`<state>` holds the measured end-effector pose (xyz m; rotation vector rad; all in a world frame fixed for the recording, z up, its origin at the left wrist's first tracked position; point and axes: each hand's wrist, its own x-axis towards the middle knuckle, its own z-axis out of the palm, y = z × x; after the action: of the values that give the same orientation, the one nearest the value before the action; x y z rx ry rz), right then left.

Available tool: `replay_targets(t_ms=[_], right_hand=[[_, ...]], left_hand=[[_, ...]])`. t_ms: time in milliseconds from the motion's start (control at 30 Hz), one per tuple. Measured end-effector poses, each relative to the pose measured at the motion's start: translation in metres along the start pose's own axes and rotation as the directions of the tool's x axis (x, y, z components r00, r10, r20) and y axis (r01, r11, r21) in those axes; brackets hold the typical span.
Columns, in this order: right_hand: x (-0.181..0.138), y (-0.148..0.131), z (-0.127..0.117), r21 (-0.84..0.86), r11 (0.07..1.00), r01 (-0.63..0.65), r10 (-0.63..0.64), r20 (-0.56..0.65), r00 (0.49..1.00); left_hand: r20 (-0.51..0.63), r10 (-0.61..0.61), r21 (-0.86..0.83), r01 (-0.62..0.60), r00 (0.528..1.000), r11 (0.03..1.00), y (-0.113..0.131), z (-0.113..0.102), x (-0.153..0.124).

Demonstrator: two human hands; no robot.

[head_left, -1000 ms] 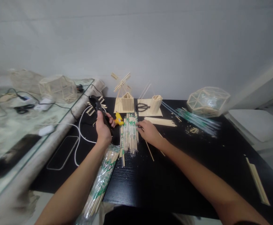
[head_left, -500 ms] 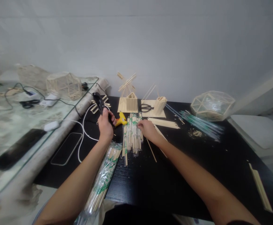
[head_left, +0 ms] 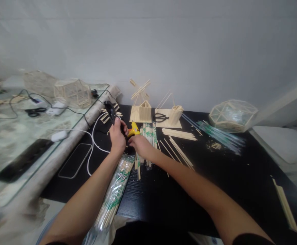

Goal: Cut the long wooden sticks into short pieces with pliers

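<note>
Upright in my left hand (head_left: 118,136) is a black plier-like hand tool (head_left: 110,110) with a curved head; the fingers are wrapped round its handles. My right hand (head_left: 141,145) is just to the right, its fingertips closed close to the tool's lower end; what they hold, if anything, is hidden. A yellow glue gun (head_left: 134,128) lies right behind my right fingers. Under and beyond my right wrist are chopsticks in clear, green-printed wrappers (head_left: 150,132). Nearer to me, a full plastic pack of chopsticks (head_left: 116,190) lies beside my left forearm.
Behind stand a stick windmill model (head_left: 145,111) and a stick cup (head_left: 176,114) on a board, with black scissors (head_left: 160,117). Loose sticks (head_left: 179,133), empty wrappers (head_left: 221,136) and a stick frame (head_left: 232,115) are on the right. A phone (head_left: 75,161) and white cable (head_left: 92,136) lie left.
My right hand has moved left from the wrapped chopsticks to beside the black tool. More loose sticks now show to the right of the wrapped ones. My left hand keeps its grip.
</note>
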<state>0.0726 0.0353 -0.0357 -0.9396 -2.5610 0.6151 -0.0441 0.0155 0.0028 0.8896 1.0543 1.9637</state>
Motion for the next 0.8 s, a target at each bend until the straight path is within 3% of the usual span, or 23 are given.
replay_targets(t_ms=[133, 367, 500, 600, 700, 800], right_hand=[[0.013, -0.016, 0.018, -0.127, 0.992, -0.004, 0.014, 0.085, 0.996], [0.010, -0.031, 0.015, -0.198, 0.979, 0.050, -0.028, 0.112, 0.993], [-0.006, -0.017, -0.007, -0.171, 0.985, 0.017, -0.005, 0.068, 0.998], [-0.031, 0.021, -0.051, -0.052, 0.985, -0.165, 0.161, -0.074, 0.984], [-0.069, 0.080, -0.116, -0.029, 0.903, -0.429, 0.404, -0.288, 0.868], [-0.117, 0.138, -0.184, -0.060, 0.718, -0.693, 0.557, -0.548, 0.624]], left_hand=[[-0.004, 0.026, 0.004, -0.026, 1.000, 1.000, 0.001, 0.002, -0.003], [0.015, 0.072, 0.046, -0.073, 0.997, 0.996, -0.001, 0.000, -0.003], [0.016, 0.101, 0.069, -0.102, 0.995, 0.992, -0.002, -0.002, -0.003], [0.052, 0.117, 0.100, -0.122, 0.992, 0.988, -0.005, -0.002, -0.004], [0.094, 0.134, 0.142, -0.146, 0.987, 0.979, -0.009, -0.003, -0.008], [0.129, 0.160, 0.199, -0.184, 0.979, 0.963, -0.013, -0.004, -0.010]])
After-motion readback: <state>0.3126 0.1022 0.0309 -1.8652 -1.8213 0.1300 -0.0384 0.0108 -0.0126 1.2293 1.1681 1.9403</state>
